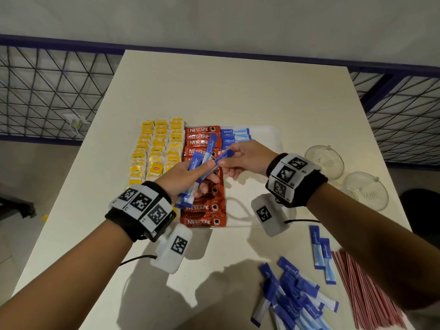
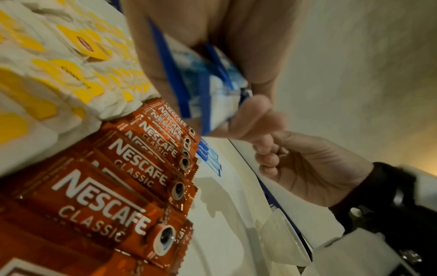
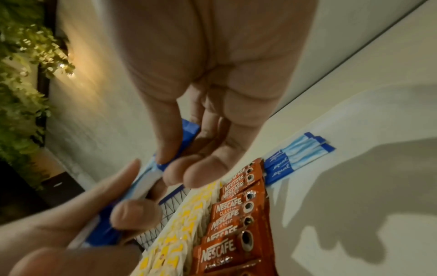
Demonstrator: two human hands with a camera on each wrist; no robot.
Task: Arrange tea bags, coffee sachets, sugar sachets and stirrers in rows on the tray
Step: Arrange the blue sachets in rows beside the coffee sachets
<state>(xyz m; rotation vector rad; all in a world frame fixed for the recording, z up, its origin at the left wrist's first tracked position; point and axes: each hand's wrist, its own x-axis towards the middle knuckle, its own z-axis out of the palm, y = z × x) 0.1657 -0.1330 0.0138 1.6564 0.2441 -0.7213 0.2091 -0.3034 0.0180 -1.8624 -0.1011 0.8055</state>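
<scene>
left hand (image 1: 184,177): grips a fanned bunch of blue sugar sachets (image 1: 202,163), held above the coffee row
right hand (image 1: 240,158): thumb and forefinger pinch the end of one sachet in the bunch; other fingers loose
tray (image 1: 273,136): tea bags (image 1: 157,148) in rows on the left, coffee sachets (image 1: 202,210) in a column beside them, a few laid sugar sachets (image 1: 234,135) at the far end of the next column
still loose: sugar pile (image 1: 292,294) and stirrers (image 1: 364,289) on the table (image 1: 214,91), near right
handling, my read: sachets light, thin, floppy, a bit slick; fan slips easily
grip: pinch the sealed dark-blue end, peel one off at a time
risk: dragging a neighbour out, nudging the coffee row when laying down
</scene>
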